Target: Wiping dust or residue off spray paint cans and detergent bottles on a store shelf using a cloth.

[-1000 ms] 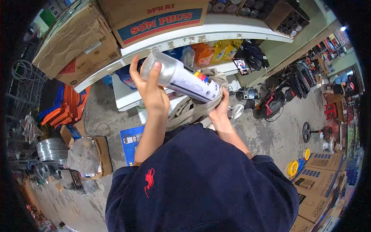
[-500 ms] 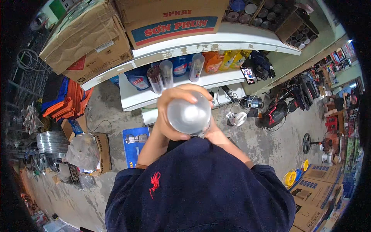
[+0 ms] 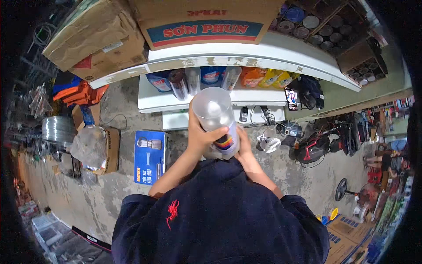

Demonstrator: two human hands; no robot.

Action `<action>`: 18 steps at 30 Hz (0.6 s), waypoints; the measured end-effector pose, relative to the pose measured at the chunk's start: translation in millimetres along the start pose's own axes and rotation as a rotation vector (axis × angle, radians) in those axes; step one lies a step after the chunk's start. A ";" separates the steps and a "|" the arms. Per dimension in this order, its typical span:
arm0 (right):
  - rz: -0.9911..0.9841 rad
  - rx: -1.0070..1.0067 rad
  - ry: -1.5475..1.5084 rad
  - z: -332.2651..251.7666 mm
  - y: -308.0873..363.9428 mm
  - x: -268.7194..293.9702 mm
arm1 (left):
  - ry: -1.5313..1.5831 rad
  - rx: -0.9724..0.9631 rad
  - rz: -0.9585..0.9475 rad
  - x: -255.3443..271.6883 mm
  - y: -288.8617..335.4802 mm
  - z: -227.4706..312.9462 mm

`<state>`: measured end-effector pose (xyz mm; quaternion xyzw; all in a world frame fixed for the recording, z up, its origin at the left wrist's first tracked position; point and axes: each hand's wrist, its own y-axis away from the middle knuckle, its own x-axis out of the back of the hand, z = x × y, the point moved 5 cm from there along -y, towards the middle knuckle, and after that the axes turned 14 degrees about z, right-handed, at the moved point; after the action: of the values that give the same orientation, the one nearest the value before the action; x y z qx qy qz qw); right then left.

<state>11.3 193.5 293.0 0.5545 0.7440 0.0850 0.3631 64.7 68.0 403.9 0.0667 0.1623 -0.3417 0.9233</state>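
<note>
Between my two hands, close below the camera, stands a spray can (image 3: 213,105) with a tall, translucent cap and rainbow-coloured stripes on its body. My left hand (image 3: 200,137) wraps round its left side, the thumb lying across the front just under the cap. On the other side, my right hand (image 3: 244,144) is closed against the lower body; some of its fingers are hidden behind the can. Similar cylinders line the white shelf (image 3: 145,102) beyond: a dark brown one (image 3: 177,84) and clear-topped ones (image 3: 231,78).
Blue, orange and yellow pouches (image 3: 252,78) share that shelf with a lit phone (image 3: 291,99). Above it, a higher shelf carries cardboard boxes (image 3: 202,26). A blue box (image 3: 148,160) lies on the floor at left; a small white fan (image 3: 268,144) stands at right.
The can has tilted, so its striped side now shows below the cap. My left hand has shifted from around the top down to its side. My view has shifted too.
</note>
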 end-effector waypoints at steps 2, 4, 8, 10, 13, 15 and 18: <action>-0.002 -0.031 -0.015 -3.8 -3.9 5.1 | 0.009 0.124 -0.035 -5.6 1.5 -3.8; 0.006 -0.078 0.035 -4.9 -12.8 14.1 | 0.035 0.109 -0.007 -15.5 1.1 -6.5; -0.106 0.079 0.194 -33.3 -19.2 18.4 | -0.202 -0.038 -0.086 -36.8 -1.4 -14.9; -0.091 0.077 0.129 -53.1 -16.0 13.8 | -0.339 -0.087 -0.113 -46.0 2.3 -24.6; -0.055 0.053 0.131 -94.4 -3.1 9.9 | -0.506 -0.423 -0.259 -65.7 23.1 -41.3; -0.082 0.043 0.213 -119.8 5.2 13.4 | -0.528 -0.503 -0.253 -79.4 35.1 -40.0; -0.124 0.187 -0.058 -139.6 -0.4 37.7 | -0.529 -0.631 -0.270 -98.3 34.4 -38.9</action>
<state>-82.1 265.3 376.7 0.5412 0.7706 -0.0235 0.3357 7.1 163.0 401.8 -0.3305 0.0237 -0.3985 0.8552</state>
